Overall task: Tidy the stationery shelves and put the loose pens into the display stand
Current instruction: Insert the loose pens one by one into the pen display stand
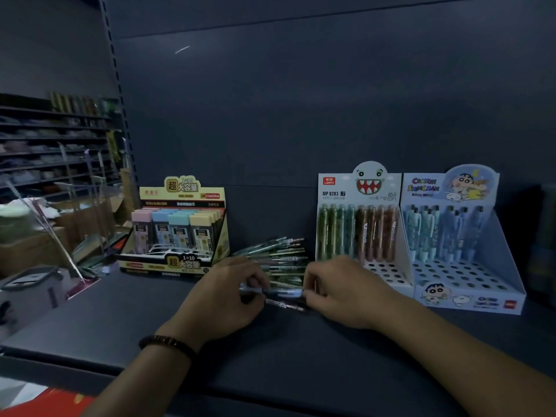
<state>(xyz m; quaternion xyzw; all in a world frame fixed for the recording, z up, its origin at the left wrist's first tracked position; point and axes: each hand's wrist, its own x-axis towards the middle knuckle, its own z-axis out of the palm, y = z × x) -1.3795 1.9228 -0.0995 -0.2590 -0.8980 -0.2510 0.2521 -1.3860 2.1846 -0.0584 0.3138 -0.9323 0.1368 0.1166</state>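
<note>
Left hand [222,299], right hand [340,293]: opposite ends of one loose pen [282,292].

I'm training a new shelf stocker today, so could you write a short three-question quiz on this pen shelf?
1. True or false: the loose pens lie between the yellow lead box and the monster-face stand.
2. Monster-face stand and Crayon Shin-chan stand: which has empty front holes? A) first B) second C) both
3. Fill in: the left hand and right hand together hold a few ___.
Key: 1 true; 2 C; 3 pens.
</note>
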